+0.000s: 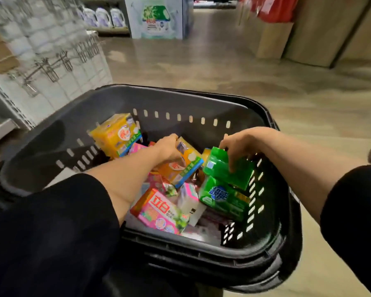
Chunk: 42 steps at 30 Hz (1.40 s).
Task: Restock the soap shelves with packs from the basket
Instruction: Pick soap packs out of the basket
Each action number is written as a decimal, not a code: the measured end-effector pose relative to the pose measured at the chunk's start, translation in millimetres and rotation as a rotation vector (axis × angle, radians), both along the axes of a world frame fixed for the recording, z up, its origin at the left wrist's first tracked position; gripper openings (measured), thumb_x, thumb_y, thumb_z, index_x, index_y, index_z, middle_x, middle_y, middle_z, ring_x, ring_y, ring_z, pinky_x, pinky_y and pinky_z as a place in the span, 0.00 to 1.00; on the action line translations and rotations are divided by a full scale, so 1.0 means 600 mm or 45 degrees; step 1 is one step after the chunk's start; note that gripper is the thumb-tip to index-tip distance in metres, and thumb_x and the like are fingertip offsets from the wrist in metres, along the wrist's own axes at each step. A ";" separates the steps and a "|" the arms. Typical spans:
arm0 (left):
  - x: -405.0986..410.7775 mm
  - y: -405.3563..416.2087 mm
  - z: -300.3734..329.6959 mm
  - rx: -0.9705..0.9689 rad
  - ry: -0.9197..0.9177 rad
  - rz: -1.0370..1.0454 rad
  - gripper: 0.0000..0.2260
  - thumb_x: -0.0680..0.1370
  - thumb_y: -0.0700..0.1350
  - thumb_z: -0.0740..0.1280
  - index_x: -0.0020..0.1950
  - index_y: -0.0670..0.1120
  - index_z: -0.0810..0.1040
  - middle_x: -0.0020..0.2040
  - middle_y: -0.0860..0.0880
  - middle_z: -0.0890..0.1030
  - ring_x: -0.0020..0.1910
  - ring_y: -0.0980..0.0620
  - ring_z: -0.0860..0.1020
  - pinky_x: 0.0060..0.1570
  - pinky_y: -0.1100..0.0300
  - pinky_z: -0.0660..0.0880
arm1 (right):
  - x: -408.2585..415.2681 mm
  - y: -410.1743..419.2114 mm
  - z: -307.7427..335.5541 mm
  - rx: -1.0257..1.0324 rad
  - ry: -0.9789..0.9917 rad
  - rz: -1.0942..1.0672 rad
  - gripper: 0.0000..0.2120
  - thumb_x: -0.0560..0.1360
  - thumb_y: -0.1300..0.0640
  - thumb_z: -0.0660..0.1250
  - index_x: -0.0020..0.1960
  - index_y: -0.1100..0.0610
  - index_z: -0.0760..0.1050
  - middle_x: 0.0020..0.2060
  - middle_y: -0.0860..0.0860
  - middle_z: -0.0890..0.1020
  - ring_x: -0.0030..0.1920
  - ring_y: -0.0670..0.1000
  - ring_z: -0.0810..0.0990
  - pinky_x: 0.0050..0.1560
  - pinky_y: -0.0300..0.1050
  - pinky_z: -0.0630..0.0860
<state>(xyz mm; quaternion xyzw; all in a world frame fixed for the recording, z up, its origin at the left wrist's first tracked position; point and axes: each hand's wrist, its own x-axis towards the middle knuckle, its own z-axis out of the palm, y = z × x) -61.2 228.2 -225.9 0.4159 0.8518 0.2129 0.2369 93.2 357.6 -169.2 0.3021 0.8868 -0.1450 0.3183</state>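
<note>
1. Nearest the lens: two black sleeves [51, 232], forearms reaching over the near rim of the basket [201, 251], a dark plastic tub with slotted walls.
2. Left hand [169, 150], mid-basket: fingers curled over the top of an orange pack [183, 168], grasping it.
3. Right hand [238, 150], by the basket's right wall: fingers wrapped round the upper green pack [223, 168], which is tilted and rests on a second green pack [223, 200] against that wall.
4. Other stock in the basket: another orange pack [116, 136] toward the far-left corner, a pink pack [159, 211] near the front (several more pink ones beneath, partly hidden).
5. Appearance: small rectangular blocks in glossy printed wrap, bright colours; print is too blurred to read reliably.
6. Handling, as judgement: stiff, dense bars, probably modest in weight; film looks slick. Grip across the short sides rather than pinching a corner.
7. Shelving [41, 61] stands beyond the basket's left side; whether it is the soap shelf I cannot tell.
</note>
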 end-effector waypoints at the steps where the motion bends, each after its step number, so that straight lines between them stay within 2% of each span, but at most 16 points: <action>1: -0.001 0.001 -0.011 0.039 -0.042 0.041 0.32 0.64 0.39 0.80 0.64 0.42 0.71 0.58 0.42 0.79 0.58 0.43 0.77 0.56 0.50 0.76 | -0.003 0.003 -0.002 -0.057 -0.036 -0.030 0.25 0.69 0.61 0.75 0.63 0.63 0.73 0.57 0.60 0.80 0.55 0.59 0.81 0.48 0.51 0.81; 4: -0.020 -0.013 -0.044 0.136 -0.295 0.103 0.33 0.65 0.35 0.78 0.67 0.44 0.70 0.58 0.43 0.80 0.56 0.45 0.78 0.54 0.50 0.78 | -0.011 0.004 -0.008 -0.127 -0.106 -0.062 0.25 0.70 0.61 0.75 0.64 0.64 0.72 0.57 0.60 0.81 0.55 0.59 0.82 0.50 0.50 0.80; 6: -0.036 -0.024 -0.051 0.068 -0.386 0.049 0.34 0.65 0.36 0.79 0.67 0.44 0.69 0.58 0.43 0.80 0.56 0.45 0.79 0.55 0.48 0.78 | -0.011 0.001 -0.009 -0.110 -0.078 -0.054 0.24 0.70 0.60 0.74 0.64 0.64 0.73 0.58 0.59 0.80 0.56 0.58 0.81 0.53 0.51 0.80; 8: -0.044 -0.025 -0.048 -0.002 -0.329 0.031 0.34 0.64 0.39 0.81 0.66 0.44 0.70 0.58 0.44 0.80 0.56 0.46 0.79 0.55 0.47 0.78 | -0.008 0.000 -0.001 -0.087 0.013 -0.042 0.23 0.69 0.61 0.76 0.61 0.63 0.73 0.56 0.58 0.80 0.54 0.58 0.81 0.55 0.54 0.79; 11: -0.037 -0.020 -0.032 -0.040 -0.160 0.031 0.35 0.63 0.43 0.82 0.66 0.44 0.70 0.58 0.47 0.78 0.57 0.46 0.78 0.57 0.49 0.76 | -0.004 -0.001 0.010 -0.161 0.145 -0.065 0.20 0.64 0.62 0.79 0.54 0.62 0.78 0.50 0.56 0.82 0.49 0.57 0.82 0.51 0.56 0.81; 15: -0.032 -0.035 -0.018 -0.002 -0.172 0.056 0.32 0.61 0.48 0.83 0.58 0.47 0.69 0.53 0.50 0.77 0.52 0.49 0.77 0.46 0.57 0.75 | 0.000 -0.005 0.011 -0.147 0.352 -0.036 0.20 0.62 0.60 0.80 0.50 0.56 0.75 0.46 0.51 0.80 0.49 0.54 0.80 0.47 0.49 0.80; 18: -0.033 -0.048 0.005 0.176 -0.156 0.249 0.32 0.59 0.50 0.84 0.55 0.47 0.71 0.48 0.50 0.78 0.46 0.52 0.77 0.39 0.57 0.74 | 0.001 -0.006 0.011 -0.098 0.541 -0.055 0.23 0.62 0.57 0.80 0.52 0.57 0.75 0.49 0.52 0.79 0.51 0.54 0.78 0.48 0.46 0.76; 20: -0.034 -0.054 0.034 0.338 -0.213 0.404 0.35 0.57 0.53 0.84 0.57 0.47 0.72 0.49 0.50 0.78 0.48 0.50 0.77 0.43 0.55 0.76 | 0.003 -0.001 0.009 -0.048 0.746 -0.092 0.26 0.60 0.56 0.81 0.53 0.59 0.75 0.51 0.54 0.78 0.52 0.55 0.77 0.51 0.45 0.74; 22: -0.032 -0.074 0.073 0.558 -0.389 0.519 0.41 0.50 0.56 0.84 0.57 0.47 0.73 0.51 0.49 0.80 0.51 0.48 0.80 0.49 0.49 0.79 | 0.004 0.000 0.007 -0.123 1.055 -0.225 0.29 0.57 0.58 0.82 0.55 0.60 0.75 0.51 0.54 0.80 0.53 0.55 0.79 0.56 0.52 0.76; 24: -0.031 -0.105 0.108 0.773 -0.574 0.571 0.45 0.47 0.56 0.85 0.60 0.49 0.73 0.53 0.48 0.82 0.51 0.47 0.82 0.48 0.46 0.81 | 0.005 -0.010 0.017 -0.322 1.355 -0.419 0.30 0.58 0.63 0.82 0.57 0.60 0.75 0.51 0.54 0.83 0.51 0.54 0.82 0.57 0.56 0.78; 27: -0.022 -0.167 0.152 1.022 -0.717 0.576 0.32 0.63 0.39 0.81 0.63 0.52 0.72 0.56 0.44 0.81 0.51 0.44 0.82 0.35 0.54 0.80 | 0.004 -0.045 0.048 -0.543 1.610 -0.513 0.27 0.61 0.70 0.78 0.57 0.61 0.75 0.49 0.55 0.83 0.49 0.54 0.83 0.55 0.57 0.79; 30: -0.009 -0.241 0.187 1.234 -0.750 0.623 0.28 0.66 0.33 0.77 0.61 0.49 0.70 0.53 0.45 0.81 0.45 0.47 0.82 0.29 0.58 0.77 | -0.017 -0.104 0.086 -0.639 1.693 -0.444 0.28 0.61 0.71 0.78 0.58 0.61 0.74 0.51 0.57 0.83 0.49 0.55 0.83 0.53 0.56 0.80; 34: 0.005 -0.361 0.223 1.407 -0.770 0.776 0.24 0.67 0.32 0.74 0.55 0.48 0.67 0.49 0.47 0.81 0.38 0.49 0.82 0.35 0.51 0.79 | -0.070 -0.208 0.128 -0.656 1.705 -0.241 0.29 0.60 0.68 0.80 0.58 0.59 0.75 0.51 0.55 0.84 0.50 0.53 0.83 0.55 0.55 0.79; 37: 0.011 -0.479 0.247 1.528 -0.637 0.851 0.30 0.68 0.31 0.73 0.61 0.52 0.65 0.54 0.46 0.79 0.40 0.48 0.82 0.36 0.49 0.79 | -0.110 -0.305 0.160 -0.691 1.721 -0.071 0.29 0.60 0.66 0.80 0.58 0.57 0.74 0.49 0.50 0.83 0.48 0.49 0.83 0.54 0.50 0.79; 39: 0.023 -0.570 0.261 1.537 -0.559 0.898 0.33 0.64 0.33 0.75 0.65 0.52 0.69 0.52 0.45 0.80 0.39 0.47 0.83 0.35 0.50 0.80 | -0.132 -0.377 0.173 -0.721 1.686 0.060 0.28 0.61 0.65 0.80 0.58 0.57 0.73 0.50 0.50 0.83 0.48 0.48 0.82 0.53 0.48 0.79; 42: 0.050 -0.709 0.274 1.576 -0.460 1.013 0.22 0.68 0.30 0.72 0.55 0.49 0.74 0.44 0.46 0.81 0.35 0.49 0.82 0.30 0.55 0.78 | -0.168 -0.503 0.183 -0.792 1.595 0.270 0.33 0.58 0.57 0.82 0.59 0.57 0.72 0.52 0.53 0.83 0.51 0.52 0.83 0.54 0.53 0.79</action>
